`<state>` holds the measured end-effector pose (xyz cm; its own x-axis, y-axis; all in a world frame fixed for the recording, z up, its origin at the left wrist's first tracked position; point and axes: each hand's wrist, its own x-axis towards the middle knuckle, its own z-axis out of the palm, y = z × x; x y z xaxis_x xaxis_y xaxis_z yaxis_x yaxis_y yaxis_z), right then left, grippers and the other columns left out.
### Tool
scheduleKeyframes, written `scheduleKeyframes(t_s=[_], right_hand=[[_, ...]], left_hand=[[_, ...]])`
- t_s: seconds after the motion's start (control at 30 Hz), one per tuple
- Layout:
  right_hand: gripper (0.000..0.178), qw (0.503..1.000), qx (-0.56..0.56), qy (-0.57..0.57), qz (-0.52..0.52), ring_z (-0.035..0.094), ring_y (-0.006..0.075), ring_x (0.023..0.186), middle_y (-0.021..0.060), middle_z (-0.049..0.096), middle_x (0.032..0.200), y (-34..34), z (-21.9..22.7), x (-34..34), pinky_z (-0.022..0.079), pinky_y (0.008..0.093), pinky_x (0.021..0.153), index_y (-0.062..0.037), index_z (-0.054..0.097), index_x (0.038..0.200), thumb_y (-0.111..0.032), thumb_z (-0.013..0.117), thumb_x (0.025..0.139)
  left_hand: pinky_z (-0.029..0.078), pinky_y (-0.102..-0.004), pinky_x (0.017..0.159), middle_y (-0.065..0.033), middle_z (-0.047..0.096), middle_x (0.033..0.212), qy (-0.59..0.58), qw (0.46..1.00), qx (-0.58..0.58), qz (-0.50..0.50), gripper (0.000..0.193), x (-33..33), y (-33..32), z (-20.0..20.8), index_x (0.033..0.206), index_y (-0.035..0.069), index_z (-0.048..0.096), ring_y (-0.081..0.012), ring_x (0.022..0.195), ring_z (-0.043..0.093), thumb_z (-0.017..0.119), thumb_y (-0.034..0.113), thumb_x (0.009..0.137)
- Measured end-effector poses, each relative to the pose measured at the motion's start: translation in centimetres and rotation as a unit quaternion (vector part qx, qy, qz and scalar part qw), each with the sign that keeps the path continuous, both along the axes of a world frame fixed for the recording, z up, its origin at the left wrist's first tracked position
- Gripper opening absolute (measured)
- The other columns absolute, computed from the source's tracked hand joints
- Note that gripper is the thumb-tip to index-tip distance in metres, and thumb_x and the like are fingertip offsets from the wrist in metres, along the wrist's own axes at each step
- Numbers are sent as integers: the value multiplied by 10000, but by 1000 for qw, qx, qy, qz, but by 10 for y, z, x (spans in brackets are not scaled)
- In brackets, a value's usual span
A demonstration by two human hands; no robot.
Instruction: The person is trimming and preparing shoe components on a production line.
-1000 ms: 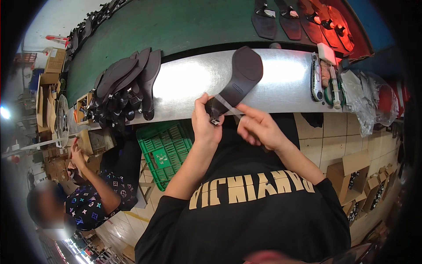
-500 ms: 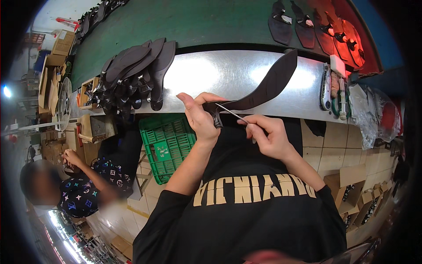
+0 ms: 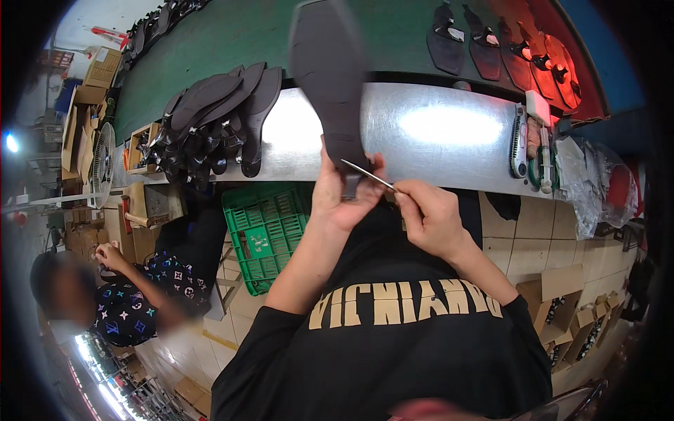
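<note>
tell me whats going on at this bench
A person holds a dark sole by its narrow end in the left hand, broad end pointing away. The right hand grips a thin metal tool, its tip at the sole near that narrow end; whether it touches is hard to tell. A pile of similar dark soles sits to the left on the metal worktop, above a green crate. Another person is at the lower left.

Dark shoe sole [image 3: 328,70]: swung from slanting rightward to pointing away, broad face now showing | left hand [image 3: 338,205]: rolled palm-up under its narrow end
</note>
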<state>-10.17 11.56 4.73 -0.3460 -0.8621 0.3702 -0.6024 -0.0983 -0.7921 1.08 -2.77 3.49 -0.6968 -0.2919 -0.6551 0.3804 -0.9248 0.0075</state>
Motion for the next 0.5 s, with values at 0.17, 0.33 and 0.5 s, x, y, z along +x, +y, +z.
scheduleKeyframes(t_s=[0.17,0.33,0.5], right_hand=[[45,1000,2,-22,-16,620,331,667,149,607,759,-3,-7,14,491,386,575,-16,582,885,-16,600,845],[65,996,-10,-14,89,605,314,617,144,583,709,3,-3,31,484,365,550,-6,589,863,15,619,810],[33,998,6,-56,24,596,285,585,126,582,703,4,8,24,470,352,527,-16,584,845,-6,610,828]], left_hand=[[468,-412,767,-72,594,698,143,989,-38,29,513,-5,9,-32,669,98,545,-246,690,575,497,540,925],[456,-392,690,-19,495,615,105,992,-41,56,514,-10,-3,-29,682,132,514,-229,603,533,472,585,921],[454,-370,675,-1,412,599,-49,968,-232,82,553,-2,-21,15,698,122,476,-204,593,486,440,627,921]])
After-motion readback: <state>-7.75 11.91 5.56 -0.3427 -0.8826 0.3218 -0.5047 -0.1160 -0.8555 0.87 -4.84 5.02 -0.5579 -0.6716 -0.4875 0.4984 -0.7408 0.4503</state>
